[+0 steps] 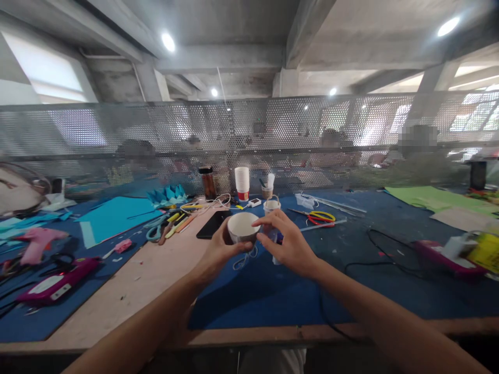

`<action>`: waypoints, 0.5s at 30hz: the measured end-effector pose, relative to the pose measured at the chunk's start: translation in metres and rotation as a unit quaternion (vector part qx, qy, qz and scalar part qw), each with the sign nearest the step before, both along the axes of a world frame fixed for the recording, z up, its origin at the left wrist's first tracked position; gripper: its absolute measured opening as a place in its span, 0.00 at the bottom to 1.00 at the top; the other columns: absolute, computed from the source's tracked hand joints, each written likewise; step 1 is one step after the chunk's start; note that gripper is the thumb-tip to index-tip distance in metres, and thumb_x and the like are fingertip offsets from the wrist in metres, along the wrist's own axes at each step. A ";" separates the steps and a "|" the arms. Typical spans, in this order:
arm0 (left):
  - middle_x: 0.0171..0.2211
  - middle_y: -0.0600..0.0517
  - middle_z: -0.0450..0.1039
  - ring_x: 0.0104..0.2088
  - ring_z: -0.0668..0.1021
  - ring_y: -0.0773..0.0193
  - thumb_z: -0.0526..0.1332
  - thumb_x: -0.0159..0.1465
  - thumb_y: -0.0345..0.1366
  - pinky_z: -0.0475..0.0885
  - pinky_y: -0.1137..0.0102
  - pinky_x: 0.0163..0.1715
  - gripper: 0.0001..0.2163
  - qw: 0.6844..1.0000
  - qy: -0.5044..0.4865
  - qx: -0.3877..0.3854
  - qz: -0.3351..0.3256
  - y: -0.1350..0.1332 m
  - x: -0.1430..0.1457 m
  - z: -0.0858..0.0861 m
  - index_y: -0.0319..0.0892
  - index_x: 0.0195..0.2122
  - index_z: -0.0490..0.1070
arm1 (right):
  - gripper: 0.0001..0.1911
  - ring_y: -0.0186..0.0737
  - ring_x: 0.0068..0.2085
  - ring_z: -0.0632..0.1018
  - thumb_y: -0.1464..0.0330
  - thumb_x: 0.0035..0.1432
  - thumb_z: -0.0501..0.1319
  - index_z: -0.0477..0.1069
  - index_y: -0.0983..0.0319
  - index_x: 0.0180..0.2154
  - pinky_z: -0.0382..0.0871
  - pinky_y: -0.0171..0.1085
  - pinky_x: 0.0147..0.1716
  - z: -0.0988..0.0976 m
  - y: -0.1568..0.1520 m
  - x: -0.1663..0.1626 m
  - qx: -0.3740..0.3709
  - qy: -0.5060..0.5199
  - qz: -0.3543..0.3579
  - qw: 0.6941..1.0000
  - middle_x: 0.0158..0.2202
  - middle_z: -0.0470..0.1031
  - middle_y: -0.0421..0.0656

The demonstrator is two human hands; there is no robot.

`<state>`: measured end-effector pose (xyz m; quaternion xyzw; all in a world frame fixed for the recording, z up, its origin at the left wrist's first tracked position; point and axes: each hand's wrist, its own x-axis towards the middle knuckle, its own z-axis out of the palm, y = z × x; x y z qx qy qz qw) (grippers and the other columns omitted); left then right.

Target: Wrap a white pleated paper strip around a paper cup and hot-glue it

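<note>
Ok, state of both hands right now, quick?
Left hand: holding the white cup.
Right hand: thumb and finger at the cup's rim; whether gripping, can't tell.

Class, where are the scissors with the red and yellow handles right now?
The scissors lie right of centre in the head view, on the blue mat, just beyond the right hand and right of the small handled cup.

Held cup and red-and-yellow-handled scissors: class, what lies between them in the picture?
In the head view, the right hand lies between the held cup and the scissors, its fingertips at the cup's rim.
</note>
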<state>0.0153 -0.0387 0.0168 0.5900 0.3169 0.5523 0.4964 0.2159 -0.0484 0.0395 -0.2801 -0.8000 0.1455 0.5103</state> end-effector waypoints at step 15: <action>0.49 0.49 0.76 0.50 0.77 0.52 0.79 0.46 0.34 0.72 0.63 0.51 0.32 0.987 0.066 0.108 0.096 -0.002 0.000 0.002 0.47 0.52 0.69 | 0.07 0.42 0.44 0.72 0.69 0.63 0.67 0.77 0.52 0.43 0.70 0.44 0.45 -0.007 0.004 0.002 0.062 -0.020 0.011 0.998 0.41 0.67 0.41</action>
